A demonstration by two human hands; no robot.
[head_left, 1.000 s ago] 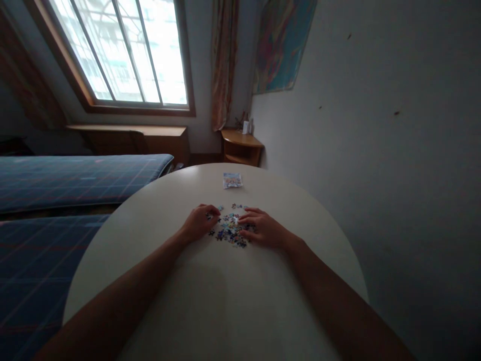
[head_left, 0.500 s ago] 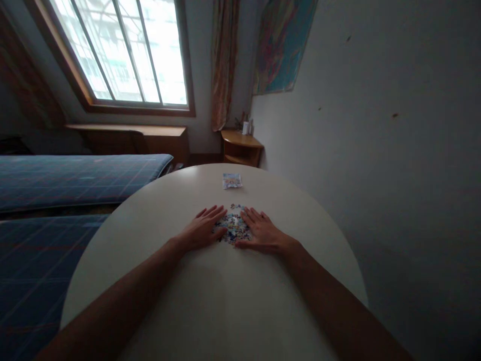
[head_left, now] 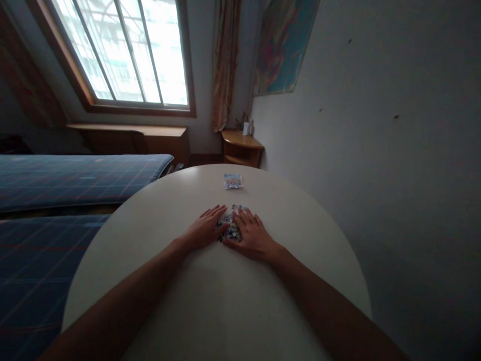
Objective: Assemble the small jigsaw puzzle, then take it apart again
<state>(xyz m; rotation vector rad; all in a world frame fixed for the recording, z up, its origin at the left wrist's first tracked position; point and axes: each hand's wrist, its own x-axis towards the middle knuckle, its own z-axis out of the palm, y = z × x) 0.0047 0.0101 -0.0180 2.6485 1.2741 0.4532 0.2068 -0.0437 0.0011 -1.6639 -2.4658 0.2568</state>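
A small heap of coloured puzzle pieces [head_left: 230, 229] lies on the round white table [head_left: 218, 301], squeezed into a narrow gap between my two hands. My left hand [head_left: 206, 228] rests flat on the table with fingers stretched out, touching the heap's left side. My right hand [head_left: 251, 234] also lies flat and open, pressing against the heap from the right and covering part of it. A small printed packet [head_left: 233, 181] lies farther back on the table, apart from both hands.
A grey wall runs close along the table's right side. Beds with blue plaid covers [head_left: 56, 185] stand to the left. A wooden corner shelf [head_left: 240, 145] and a window [head_left: 124, 55] are at the back.
The pieces were spread loosely a second ago, with my fingers curled among them. Both hands have flattened and slid inward, pushing the pieces into a tighter heap.
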